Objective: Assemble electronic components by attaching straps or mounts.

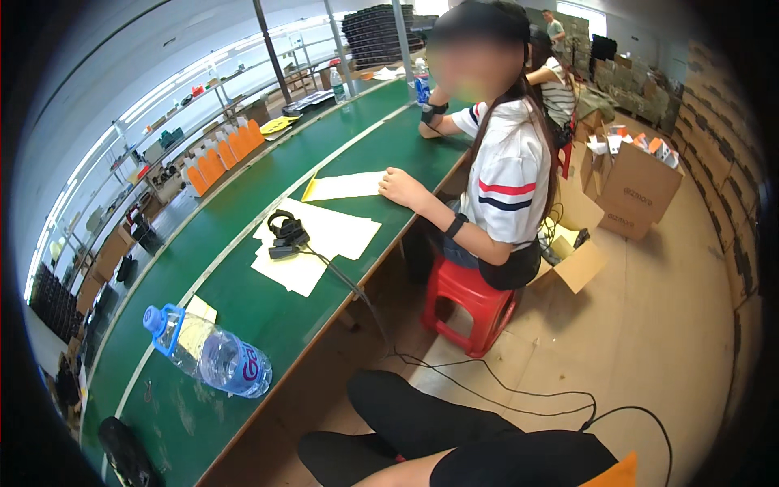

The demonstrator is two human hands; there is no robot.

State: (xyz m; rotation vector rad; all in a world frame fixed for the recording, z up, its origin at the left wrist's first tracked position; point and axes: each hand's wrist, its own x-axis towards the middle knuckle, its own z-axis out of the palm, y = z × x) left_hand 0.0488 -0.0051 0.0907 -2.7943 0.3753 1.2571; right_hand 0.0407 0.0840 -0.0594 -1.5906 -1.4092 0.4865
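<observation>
Green workbench (268, 325), left to centre of frame. Can't tell either hand's grip; both out of view. Black strapped device (289, 237) on papers (345, 235), mid-frame. Could get dragged off by a leg (430, 414) snagging the dangling cable (345, 278).

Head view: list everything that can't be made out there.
All in the head view:
The wearer's left hand and right hand: neither shows within the frame.
Orange thing: cut off by the lower edge.
Black cable: one end leaves at the lower edge.
Small yellow paper: partly obscured by the water bottle.
Green thing, upper left: too small to identify.
</observation>
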